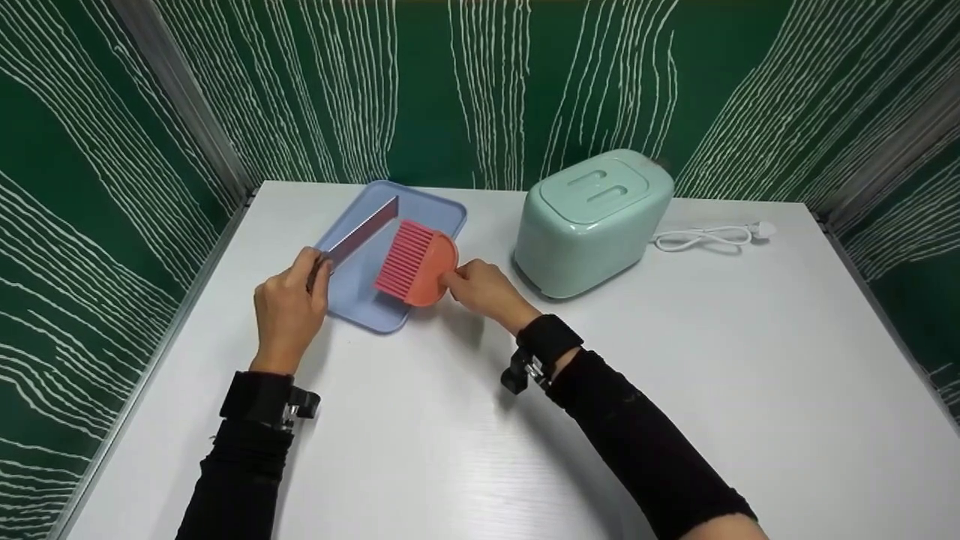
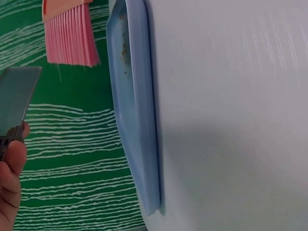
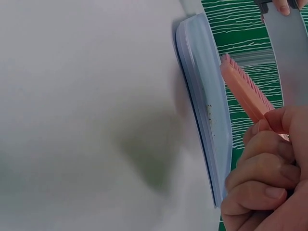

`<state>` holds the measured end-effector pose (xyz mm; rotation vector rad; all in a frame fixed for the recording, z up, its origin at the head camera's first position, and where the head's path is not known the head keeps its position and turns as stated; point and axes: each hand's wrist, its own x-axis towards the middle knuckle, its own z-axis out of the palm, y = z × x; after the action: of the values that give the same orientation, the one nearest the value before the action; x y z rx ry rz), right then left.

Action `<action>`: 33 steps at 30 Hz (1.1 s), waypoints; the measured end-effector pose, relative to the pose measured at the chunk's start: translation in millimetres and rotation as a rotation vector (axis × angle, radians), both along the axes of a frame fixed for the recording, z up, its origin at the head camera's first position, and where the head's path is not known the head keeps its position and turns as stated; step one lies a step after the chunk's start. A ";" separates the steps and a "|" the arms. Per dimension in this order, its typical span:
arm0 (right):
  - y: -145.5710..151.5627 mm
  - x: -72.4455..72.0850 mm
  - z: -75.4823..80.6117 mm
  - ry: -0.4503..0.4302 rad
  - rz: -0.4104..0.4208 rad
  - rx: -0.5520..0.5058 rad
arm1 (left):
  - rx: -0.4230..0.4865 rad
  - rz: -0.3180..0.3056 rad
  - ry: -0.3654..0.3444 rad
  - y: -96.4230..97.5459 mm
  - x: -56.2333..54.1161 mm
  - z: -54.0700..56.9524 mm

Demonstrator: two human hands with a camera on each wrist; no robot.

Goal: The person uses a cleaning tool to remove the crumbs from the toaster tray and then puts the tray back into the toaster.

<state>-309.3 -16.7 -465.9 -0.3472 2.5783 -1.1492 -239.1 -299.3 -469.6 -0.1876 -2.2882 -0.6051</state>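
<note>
now the left hand (image 1: 291,307) grips a flat blade (image 1: 364,235) and the right hand (image 1: 487,292) pinches a pink-bristled brush (image 1: 416,264), both tools above the blue tray (image 1: 431,212); gentle strokes should keep brown specks (image 3: 209,113) inside.

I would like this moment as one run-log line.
left hand: holds flat blade; right hand: holds pink-bristled brush; blue tray: brown specks inside; mint toaster: right of tray

We're in what looks like a lab's filming booth, folks: green, white-streaked panels (image 1: 424,90) hem in a white table (image 1: 420,450), metal posts (image 1: 180,94) mark the back corners, and there, wrist cameras (image 1: 516,377) strapped on over black sleeves (image 1: 645,442)!
</note>
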 end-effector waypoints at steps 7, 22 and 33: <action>-2.1 0.1 -0.4 0.018 0.007 0.000 | -0.003 0.008 -0.012 -0.1 -1.0 -4.2; -4.2 -0.3 -1.3 -0.025 0.018 0.024 | -0.021 -0.022 0.002 0.4 -0.4 -4.5; -5.5 1.4 -5.2 -0.049 0.060 0.041 | -0.014 -0.004 -0.014 2.0 -0.4 -2.2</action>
<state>-307.8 -22.2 -471.1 -0.3800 2.5277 -1.0694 -239.6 -297.3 -471.8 -0.1955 -2.3064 -0.5944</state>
